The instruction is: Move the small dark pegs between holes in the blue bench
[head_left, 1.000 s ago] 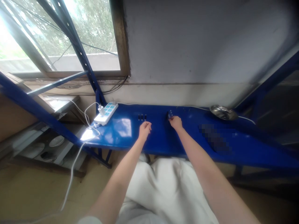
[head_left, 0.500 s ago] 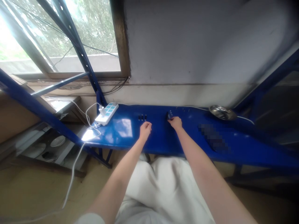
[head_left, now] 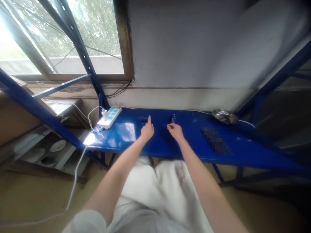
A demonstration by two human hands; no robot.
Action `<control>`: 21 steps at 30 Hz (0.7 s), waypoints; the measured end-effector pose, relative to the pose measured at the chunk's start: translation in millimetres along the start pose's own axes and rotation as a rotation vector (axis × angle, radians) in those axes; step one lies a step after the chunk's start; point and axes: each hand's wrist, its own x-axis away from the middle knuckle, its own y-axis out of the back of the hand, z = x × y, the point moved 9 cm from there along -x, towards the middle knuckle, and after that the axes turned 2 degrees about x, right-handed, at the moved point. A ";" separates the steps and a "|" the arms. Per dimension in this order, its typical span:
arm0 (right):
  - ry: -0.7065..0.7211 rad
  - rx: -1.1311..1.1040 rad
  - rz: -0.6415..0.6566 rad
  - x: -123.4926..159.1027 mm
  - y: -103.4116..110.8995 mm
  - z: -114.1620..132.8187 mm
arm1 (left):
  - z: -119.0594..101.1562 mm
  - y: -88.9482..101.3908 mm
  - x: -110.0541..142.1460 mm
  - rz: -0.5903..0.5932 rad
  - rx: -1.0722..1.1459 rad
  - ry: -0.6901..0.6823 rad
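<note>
On the blue table [head_left: 159, 144], my left hand [head_left: 147, 131] reaches out with its index finger stretched forward and the other fingers partly curled. Right beside that finger lie small dark pieces [head_left: 143, 121] in a row, partly covered by the hand. My right hand [head_left: 176, 131] has thumb and fingers pinched together; whatever is between the fingertips is too small to make out. Just beyond it sits a small dark piece [head_left: 170, 118] next to a few clear, shiny bits [head_left: 174, 117].
A white power strip [head_left: 109, 117] with a plugged-in charger stands at the table's left end, its cable [head_left: 76, 176] hanging down. At the back right are a shiny metal dish [head_left: 224, 116] and a blurred-out dark object [head_left: 216, 140]. Blue frame posts [head_left: 85, 55] rise at the left.
My left hand has straightened its index finger beside the dark pieces. My right hand has pulled slightly left and nearer to me, away from the clear bits.
</note>
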 end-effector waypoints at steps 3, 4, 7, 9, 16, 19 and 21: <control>0.037 -0.044 0.052 4.7 -8.6 16.0 | 4.2 -3.0 -5.9 0.003 -0.078 0.047; 0.044 -0.050 0.066 5.8 -10.7 19.8 | 5.1 -4.8 -7.8 0.005 -0.124 0.048; 0.060 -0.064 0.088 8.0 -14.4 26.0 | 6.9 -10.5 -13.9 0.010 -0.244 0.033; 0.064 -0.076 0.098 8.8 -15.8 26.6 | 9.4 -14.2 -18.3 0.020 -0.296 0.042; 0.039 -0.113 0.117 11.1 -14.5 29.2 | 5.7 -17.5 -29.8 0.068 -0.489 -0.030; 0.026 -0.131 0.110 11.8 -11.0 33.8 | 1.3 -16.9 -32.7 0.082 -0.435 -0.058; 0.006 -0.136 0.090 11.4 -7.7 35.6 | -3.3 -18.4 -34.6 0.092 -0.330 -0.071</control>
